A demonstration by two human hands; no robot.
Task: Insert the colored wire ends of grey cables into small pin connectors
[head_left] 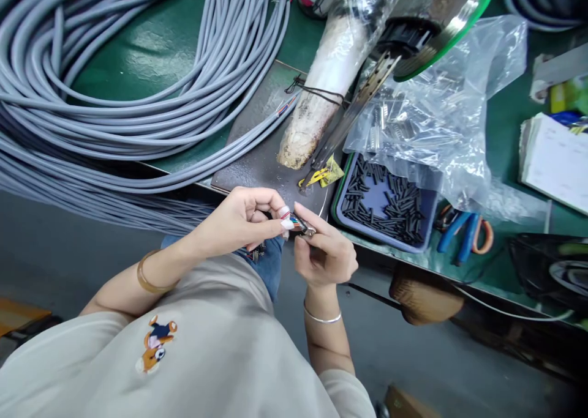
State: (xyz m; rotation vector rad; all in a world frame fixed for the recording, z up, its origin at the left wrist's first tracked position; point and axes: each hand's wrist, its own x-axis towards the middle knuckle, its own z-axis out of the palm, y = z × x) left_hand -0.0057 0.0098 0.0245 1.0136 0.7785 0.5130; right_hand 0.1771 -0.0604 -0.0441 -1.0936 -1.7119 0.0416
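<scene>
Close together at the front edge of the bench, my two hands work on a small cable end. My left hand pinches thin coloured wires between thumb and fingertips. Between the thumb and fingers of my right hand is a small metal connector, where the coloured wires end. Fingers hide part of both pieces. Just beyond the hands, yellow tweezers or a similar yellow tool lies on a dark board.
Grey cables lie coiled at left, some hanging over the edge. A tray of short black tubes stands right of my hands, beside blue-handled pliers. Behind are a plastic bag, a wrapped white cylinder and a green-rimmed solder spool.
</scene>
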